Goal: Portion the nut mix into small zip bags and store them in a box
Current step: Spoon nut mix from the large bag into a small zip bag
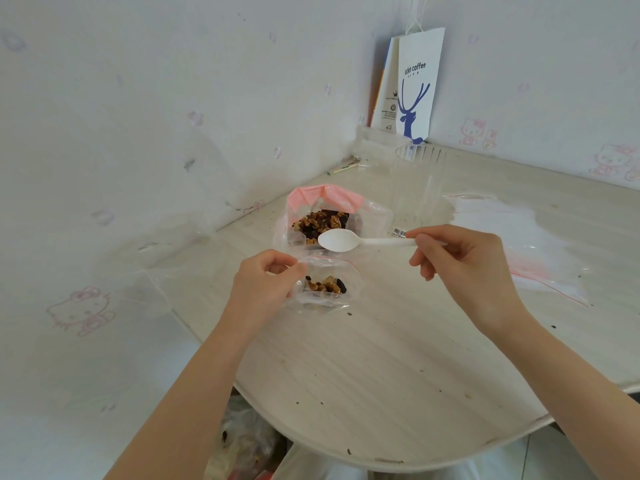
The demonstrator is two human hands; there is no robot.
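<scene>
At the centre of the frame the left hand [266, 282] pinches the open mouth of a small zip bag [325, 289] that holds a few nuts and lies just right of its fingers. The right hand [460, 258] grips a white spoon [337, 240], seemingly empty, above that bag and in front of the big nut bag [322, 220] on the table [381, 358]

Matt white plastic spoon [337, 240]; glossy clear plastic zip bag [327, 285]

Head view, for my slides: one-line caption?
Left hand grips a part-filled zip bag; right hand holds an empty spoon by the large nut bag.
</scene>
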